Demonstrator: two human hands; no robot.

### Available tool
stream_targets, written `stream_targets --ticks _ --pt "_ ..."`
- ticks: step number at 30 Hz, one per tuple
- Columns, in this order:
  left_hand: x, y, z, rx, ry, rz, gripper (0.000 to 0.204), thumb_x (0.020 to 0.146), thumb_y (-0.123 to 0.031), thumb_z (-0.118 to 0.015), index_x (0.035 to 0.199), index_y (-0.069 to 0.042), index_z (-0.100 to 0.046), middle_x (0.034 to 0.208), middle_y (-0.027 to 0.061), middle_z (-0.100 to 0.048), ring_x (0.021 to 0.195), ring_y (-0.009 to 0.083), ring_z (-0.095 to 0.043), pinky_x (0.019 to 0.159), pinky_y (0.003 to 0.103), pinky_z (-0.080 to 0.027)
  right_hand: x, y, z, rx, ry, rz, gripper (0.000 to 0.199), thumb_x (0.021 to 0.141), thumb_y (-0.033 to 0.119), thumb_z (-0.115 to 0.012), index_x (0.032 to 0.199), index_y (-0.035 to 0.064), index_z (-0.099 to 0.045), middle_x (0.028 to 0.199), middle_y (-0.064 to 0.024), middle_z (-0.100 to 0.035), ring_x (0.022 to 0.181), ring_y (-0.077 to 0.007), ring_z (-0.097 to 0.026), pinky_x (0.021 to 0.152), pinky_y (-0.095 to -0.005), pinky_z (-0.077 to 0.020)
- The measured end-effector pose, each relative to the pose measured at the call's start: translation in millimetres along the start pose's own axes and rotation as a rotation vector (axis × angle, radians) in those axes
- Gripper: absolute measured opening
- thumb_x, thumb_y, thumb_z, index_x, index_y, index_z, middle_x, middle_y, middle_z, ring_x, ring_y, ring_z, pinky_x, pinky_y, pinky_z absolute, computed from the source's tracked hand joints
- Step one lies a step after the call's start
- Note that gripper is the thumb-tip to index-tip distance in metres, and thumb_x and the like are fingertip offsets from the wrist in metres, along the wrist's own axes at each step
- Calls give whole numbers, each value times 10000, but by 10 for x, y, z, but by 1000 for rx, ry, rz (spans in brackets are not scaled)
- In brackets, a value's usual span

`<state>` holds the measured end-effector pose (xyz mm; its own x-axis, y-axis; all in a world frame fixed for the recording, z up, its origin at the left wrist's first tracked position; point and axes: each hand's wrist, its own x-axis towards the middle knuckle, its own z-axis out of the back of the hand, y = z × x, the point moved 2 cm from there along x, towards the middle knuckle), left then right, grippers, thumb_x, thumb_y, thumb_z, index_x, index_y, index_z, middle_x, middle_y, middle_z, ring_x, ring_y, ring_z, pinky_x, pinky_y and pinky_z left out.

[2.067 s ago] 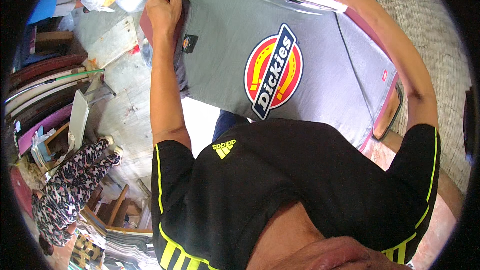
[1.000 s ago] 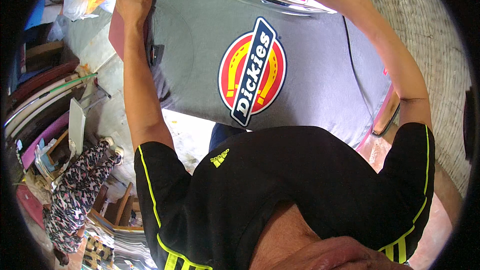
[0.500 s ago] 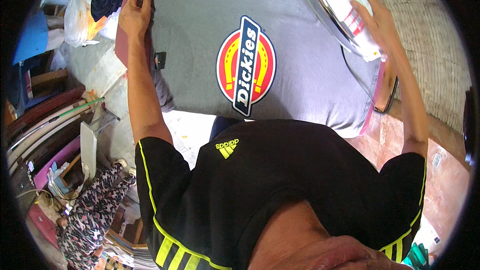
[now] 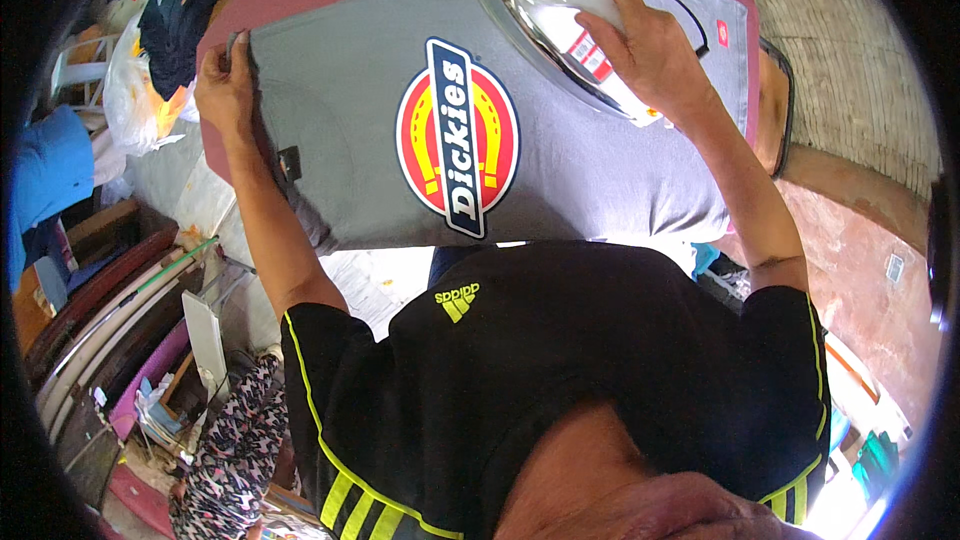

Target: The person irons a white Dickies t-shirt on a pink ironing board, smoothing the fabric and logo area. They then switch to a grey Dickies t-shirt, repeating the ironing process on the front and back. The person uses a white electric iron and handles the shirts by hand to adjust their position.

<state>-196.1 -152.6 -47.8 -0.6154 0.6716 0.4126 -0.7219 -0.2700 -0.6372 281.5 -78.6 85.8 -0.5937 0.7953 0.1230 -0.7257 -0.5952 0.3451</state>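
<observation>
A grey T-shirt (image 4: 340,110) with a large red, yellow and navy printed emblem (image 4: 458,137) lies spread over a maroon-covered ironing board (image 4: 300,0). My right hand (image 4: 645,50) is wrapped round the handle of a white clothes iron (image 4: 565,15). Its metal soleplate rests on the shirt, to the right of the emblem. At the far left edge of the cloth, my left hand (image 4: 226,90) pinches the shirt's border between thumb and fingers. A small dark tag (image 4: 289,162) shows on the fabric near my left wrist.
Dark folded clothes (image 4: 190,15) and a plastic bag (image 4: 145,90) lie beyond the board on the left. Another person in patterned clothing (image 4: 235,440) is at lower left. The iron's black cord (image 4: 690,15) loops behind my right hand. A ridged wall (image 4: 850,60) stands at right.
The iron has slid left across the shirt, from its right edge toward the emblem, with my right hand round it. My left hand still pinches the left border. The whole view has shifted slightly.
</observation>
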Motion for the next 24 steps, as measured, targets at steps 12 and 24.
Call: stream_targets --ticks 12,24 --pt "130 205 -24 -124 87 20 442 862 -466 -761 998 -45 -760 817 62 -737 750 129 -661 734 285 -509 -939 -357 654 142 285 -68 378 992 363 -586 1165 29 -539 806 -227 -647 744 -400 -673 675 -470 -499" --pt "218 521 -167 -45 1 11 487 845 -530 -750 901 -46 -740 744 56 -709 695 158 -650 700 319 -512 -1805 -671 866 849 164 -792 245 1039 295 -548 1088 55 -565 658 4 -480 491 -62 -426 424 -238 -330"
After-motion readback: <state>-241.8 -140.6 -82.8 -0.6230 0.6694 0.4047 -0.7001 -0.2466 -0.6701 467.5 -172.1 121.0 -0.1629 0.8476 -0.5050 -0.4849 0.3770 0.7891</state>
